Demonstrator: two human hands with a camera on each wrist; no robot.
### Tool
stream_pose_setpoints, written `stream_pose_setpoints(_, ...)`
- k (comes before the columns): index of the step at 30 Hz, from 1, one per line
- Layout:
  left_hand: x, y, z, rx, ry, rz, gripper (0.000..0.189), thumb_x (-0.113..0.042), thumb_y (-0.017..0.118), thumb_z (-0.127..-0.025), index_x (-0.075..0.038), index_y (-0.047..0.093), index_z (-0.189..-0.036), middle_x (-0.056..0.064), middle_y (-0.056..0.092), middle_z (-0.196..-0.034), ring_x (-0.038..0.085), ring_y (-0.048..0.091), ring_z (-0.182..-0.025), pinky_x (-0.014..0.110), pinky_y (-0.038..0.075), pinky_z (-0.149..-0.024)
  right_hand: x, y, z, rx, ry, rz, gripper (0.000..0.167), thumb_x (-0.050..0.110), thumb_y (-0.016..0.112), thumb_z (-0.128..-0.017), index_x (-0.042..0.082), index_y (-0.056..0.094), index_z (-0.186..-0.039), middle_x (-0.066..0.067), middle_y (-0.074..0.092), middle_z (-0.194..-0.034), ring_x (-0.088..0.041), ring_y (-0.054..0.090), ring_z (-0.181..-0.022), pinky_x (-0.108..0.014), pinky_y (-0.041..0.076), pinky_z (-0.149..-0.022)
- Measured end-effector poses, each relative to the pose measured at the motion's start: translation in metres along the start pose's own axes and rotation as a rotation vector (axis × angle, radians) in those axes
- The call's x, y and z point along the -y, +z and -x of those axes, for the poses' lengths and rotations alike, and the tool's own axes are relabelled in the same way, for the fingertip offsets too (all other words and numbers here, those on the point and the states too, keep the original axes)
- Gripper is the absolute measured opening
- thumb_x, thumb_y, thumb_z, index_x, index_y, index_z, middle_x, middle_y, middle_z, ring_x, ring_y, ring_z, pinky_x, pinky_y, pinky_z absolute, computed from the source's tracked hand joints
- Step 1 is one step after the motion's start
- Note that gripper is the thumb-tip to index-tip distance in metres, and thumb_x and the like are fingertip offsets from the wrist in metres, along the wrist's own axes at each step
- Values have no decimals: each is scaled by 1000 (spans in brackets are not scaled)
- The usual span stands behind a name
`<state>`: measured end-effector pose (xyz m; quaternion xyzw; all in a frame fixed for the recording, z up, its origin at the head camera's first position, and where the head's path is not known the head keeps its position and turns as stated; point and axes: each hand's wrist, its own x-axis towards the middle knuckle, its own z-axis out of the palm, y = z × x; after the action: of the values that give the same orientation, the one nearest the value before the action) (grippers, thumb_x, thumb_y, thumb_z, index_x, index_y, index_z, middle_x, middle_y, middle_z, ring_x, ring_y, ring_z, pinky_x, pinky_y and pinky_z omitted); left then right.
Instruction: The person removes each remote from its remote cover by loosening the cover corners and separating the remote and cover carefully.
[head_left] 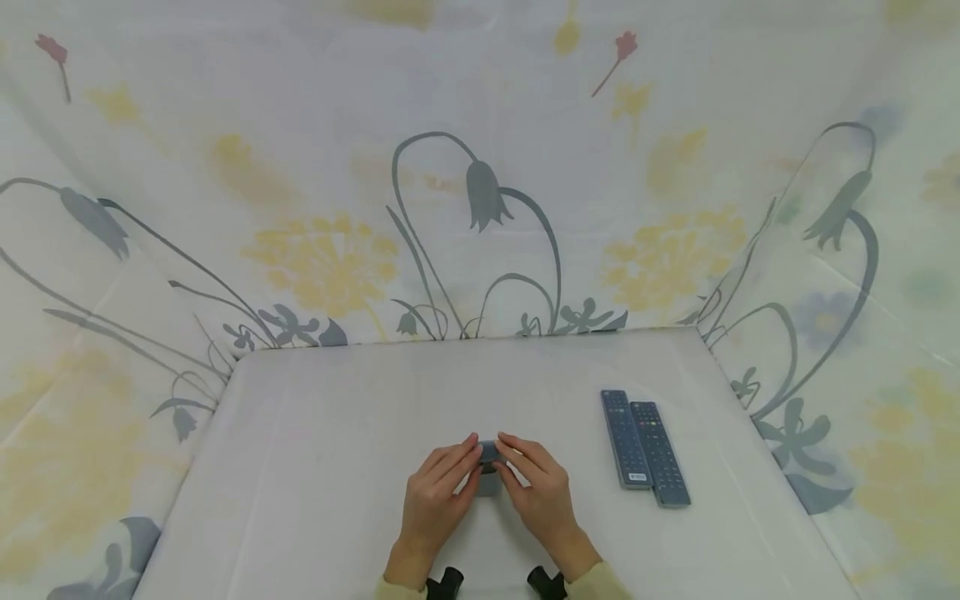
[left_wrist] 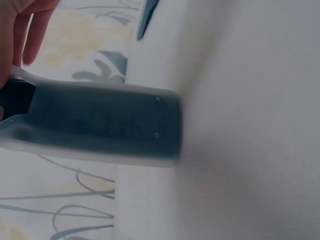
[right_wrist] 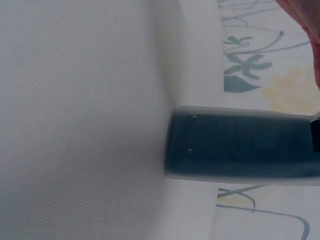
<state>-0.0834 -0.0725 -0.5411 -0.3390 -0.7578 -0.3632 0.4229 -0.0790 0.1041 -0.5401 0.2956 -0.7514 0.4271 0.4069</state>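
A dark remote control [left_wrist: 17, 97] stands on end inside a translucent sleeve [left_wrist: 105, 122], its lower end at the white table top. From the head view only the upper part of the sleeve [head_left: 489, 483] shows between the hands, in front of the body. My left hand [head_left: 438, 496] pinches its upper end from the left with thumb and fingers. On the other side my right hand [head_left: 542, 493] pinches the same end, its fingertips facing the left ones. In the right wrist view the wrapped remote [right_wrist: 240, 145] rises from the table surface, its top end cut off.
Two dark blue remote controls, one to the left [head_left: 626, 440] and one to the right [head_left: 660, 454], lie side by side at the right of the white table [head_left: 337, 433]. A flower-printed cloth [head_left: 330, 167] hangs around the table's back and sides.
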Motion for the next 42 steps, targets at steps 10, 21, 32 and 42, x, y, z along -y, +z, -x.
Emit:
stream_pose_setpoints(10, 7, 2, -3, -56, 64, -3, 19, -10, 63, -97, 4, 73, -103, 17, 71, -111, 26, 71, -88, 28, 56, -75, -6, 3, -3, -36, -72, 30, 23, 12, 68, -95, -9, 73, -104, -20, 71, -108, -32, 71, -87, -28, 56, -76)
stream_pose_setpoints(21, 6, 2, 3, -104, 185, -71, 21, -10, 63, -98, 5, 77, -93, 17, 72, -108, 27, 72, -85, 28, 57, -75, -10, 3, 3, -110, -156, 51, 19, 13, 73, -92, -6, 75, -95, -23, 71, -101, -31, 73, -84, -26, 56, -74)
stream_pose_setpoints(32, 8, 6, 1, -95, 138, -7, 19, -10, 67, -96, 6, 75, -101, 19, 71, -109, 28, 71, -88, 28, 56, -76, -11, 3, 5, -23, -81, 23, 22, 14, 64, -98, -5, 75, -104, -20, 69, -113, -28, 69, -84, -22, 55, -68)
stream_pose_setpoints(42, 5, 9, 3, -126, 116, -34, 20, -7, 63, -98, 8, 75, -96, 20, 72, -107, 29, 72, -87, 29, 56, -78, -12, 4, 3, -70, -141, 73, 18, 8, 63, -98, -6, 75, -96, -21, 72, -104, -29, 71, -81, -27, 57, -70)
